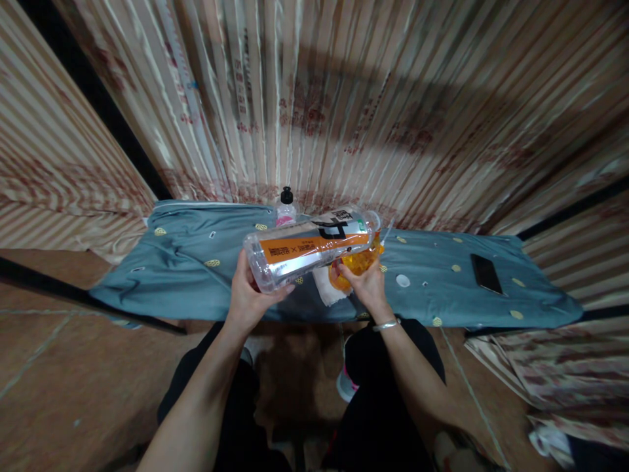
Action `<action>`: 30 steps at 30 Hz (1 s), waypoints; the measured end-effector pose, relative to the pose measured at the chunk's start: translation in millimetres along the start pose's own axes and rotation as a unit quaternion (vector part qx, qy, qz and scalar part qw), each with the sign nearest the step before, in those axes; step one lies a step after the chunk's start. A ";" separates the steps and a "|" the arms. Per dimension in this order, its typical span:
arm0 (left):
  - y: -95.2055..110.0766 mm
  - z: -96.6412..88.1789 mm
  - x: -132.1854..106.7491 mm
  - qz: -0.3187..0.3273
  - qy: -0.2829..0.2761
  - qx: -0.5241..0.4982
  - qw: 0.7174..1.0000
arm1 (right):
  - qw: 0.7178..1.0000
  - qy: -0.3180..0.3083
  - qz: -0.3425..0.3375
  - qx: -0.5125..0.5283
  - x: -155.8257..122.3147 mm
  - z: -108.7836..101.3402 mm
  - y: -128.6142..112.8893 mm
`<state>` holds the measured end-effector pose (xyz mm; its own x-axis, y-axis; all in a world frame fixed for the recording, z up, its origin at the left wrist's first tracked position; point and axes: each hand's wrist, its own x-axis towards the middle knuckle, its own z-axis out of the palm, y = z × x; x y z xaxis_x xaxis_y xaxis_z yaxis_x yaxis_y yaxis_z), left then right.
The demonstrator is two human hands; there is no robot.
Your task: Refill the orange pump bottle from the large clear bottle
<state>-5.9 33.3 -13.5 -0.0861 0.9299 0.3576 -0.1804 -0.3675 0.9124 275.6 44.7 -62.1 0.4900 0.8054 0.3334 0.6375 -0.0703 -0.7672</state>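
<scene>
My left hand [250,295] is wrapped round the base of a large clear plastic bottle [309,246] with an orange, silver and black label. This bottle lies tilted almost level, its neck pointing right. My right hand [368,285] grips a smaller clear bottle of orange-yellow liquid [358,262], leaning to the right. The mouths of both bottles are close together; whether they touch I cannot tell. A thin pale piece [390,228] sticks up beside them. Under the smaller bottle is a white tissue [330,288], and a round white lid [403,280] lies to its right.
A small bottle with a black cap [286,203] stands behind the large bottle. A dark phone [486,274] lies at the right of the blue-green cloth-covered table [181,262]. Pleated curtains [314,98] hang behind, with dark poles [93,85] at the sides.
</scene>
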 end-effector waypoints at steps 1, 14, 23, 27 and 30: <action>0.2 0.1 0.0 -0.002 0.002 -0.001 1.000 | 1.000 0.001 0.001 -0.001 -0.2 -0.2 -0.8; 4.7 2.1 0.4 -0.007 0.005 -0.004 1.000 | 1.000 -0.010 -0.001 -0.006 -0.4 0.2 1.1; 5.3 2.5 0.9 0.013 0.006 0.016 1.000 | 1.000 -0.012 -0.001 -0.016 0.2 0.1 4.3; 3.6 2.5 0.4 0.012 -0.002 0.010 1.000 | 1.000 -0.012 0.000 -0.028 1.8 -0.5 7.5; 2.5 2.7 -0.4 0.006 -0.003 0.008 1.000 | 0.999 -0.020 0.004 -0.033 2.7 -2.1 5.9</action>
<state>-3.7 32.1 -10.8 -0.0831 0.9252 0.3703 -0.1644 -0.3792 0.9106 282.0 45.2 -64.6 0.4715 0.8280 0.3035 0.6724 -0.1148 -0.7313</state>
